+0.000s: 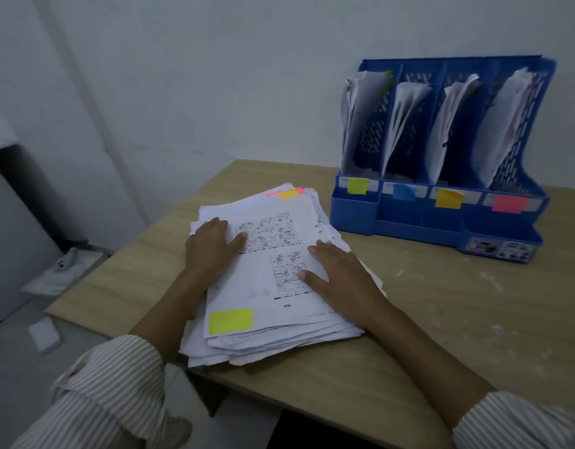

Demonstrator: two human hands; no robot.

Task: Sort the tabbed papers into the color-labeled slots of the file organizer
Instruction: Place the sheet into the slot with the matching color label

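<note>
A thick stack of white printed papers (270,286) lies on the wooden desk (441,319). The top sheet carries a yellow-green tab (231,320) at its near left corner. Pink and orange tabs (287,192) stick out at the stack's far edge. My left hand (211,244) rests flat on the stack's left side. My right hand (338,273) lies flat on its right side, fingers straight. The blue file organizer (354,212) stands at the back right, its slots labeled yellow-green (358,185), blue (404,191), orange (448,198) and pink (510,204), each holding papers.
The desk's left edge lies close to the stack, with floor below it. A white object (65,264) and a small white card (43,333) lie on the floor at left. A white wall rises behind the organizer.
</note>
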